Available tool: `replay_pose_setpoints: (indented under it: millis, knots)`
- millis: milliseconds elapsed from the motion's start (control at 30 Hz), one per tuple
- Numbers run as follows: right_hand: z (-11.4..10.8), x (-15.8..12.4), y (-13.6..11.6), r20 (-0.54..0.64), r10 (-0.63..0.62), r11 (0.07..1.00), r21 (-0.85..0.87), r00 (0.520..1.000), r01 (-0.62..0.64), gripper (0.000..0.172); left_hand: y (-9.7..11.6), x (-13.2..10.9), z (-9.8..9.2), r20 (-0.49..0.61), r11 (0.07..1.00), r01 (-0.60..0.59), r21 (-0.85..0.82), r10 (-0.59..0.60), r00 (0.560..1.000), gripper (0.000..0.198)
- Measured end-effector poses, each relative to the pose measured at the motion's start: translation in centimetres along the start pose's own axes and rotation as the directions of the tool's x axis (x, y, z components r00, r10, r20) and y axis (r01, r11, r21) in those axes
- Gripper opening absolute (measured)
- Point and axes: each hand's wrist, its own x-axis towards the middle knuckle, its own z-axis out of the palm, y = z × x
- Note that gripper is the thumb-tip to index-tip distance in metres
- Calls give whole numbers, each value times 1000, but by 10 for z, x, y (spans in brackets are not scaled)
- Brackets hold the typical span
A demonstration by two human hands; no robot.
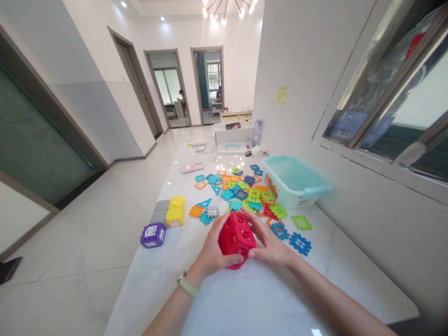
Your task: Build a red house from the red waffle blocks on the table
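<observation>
A red cube [237,237] built of interlocking window tiles rests on the white table [245,298] in front of me. My left hand [214,252] wraps its left side, thumb under the front edge. My right hand [268,242] grips its right side, fingers curled over the top corner. Both hands are closed on the cube. Beyond it lies a scatter of several loose plastic tiles [241,191] in orange, blue, green and teal.
A purple cube [152,234], a yellow cube [176,211] and a grey cube [160,212] stand at the table's left edge. A teal plastic bin [296,182] sits by the right wall. White boxes [233,132] and a bottle [257,132] stand at the far end.
</observation>
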Motion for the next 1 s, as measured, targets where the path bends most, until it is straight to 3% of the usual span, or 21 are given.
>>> replay_pose_setpoints:
  millis: [167,300,433,533,700,867,1000]
  knots:
    - [8,4,-1,-112,-6,993,117,994,19,95,-6,0,4,-4,979,97,-178,-99,995,105]
    - [10,4,-4,-183,26,994,113,983,-5,76,-8,-1,4,58,969,138,-206,-129,990,108]
    - [4,6,-3,-243,122,977,203,962,-73,68,-11,-2,4,89,961,190,-202,-175,981,111]
    - [2,7,1,-234,237,929,337,943,-150,77,-11,-1,7,-8,930,265,-255,-276,961,106]
    - [17,7,7,-86,290,884,405,953,-233,113,-10,3,13,-170,892,256,-372,-337,926,94]
    - [31,9,6,-127,299,889,397,946,-228,118,-13,5,15,-197,884,222,-411,-324,925,89]
    - [28,9,-1,-156,327,894,372,932,-251,115,-16,4,16,-124,891,210,-402,-281,952,86]
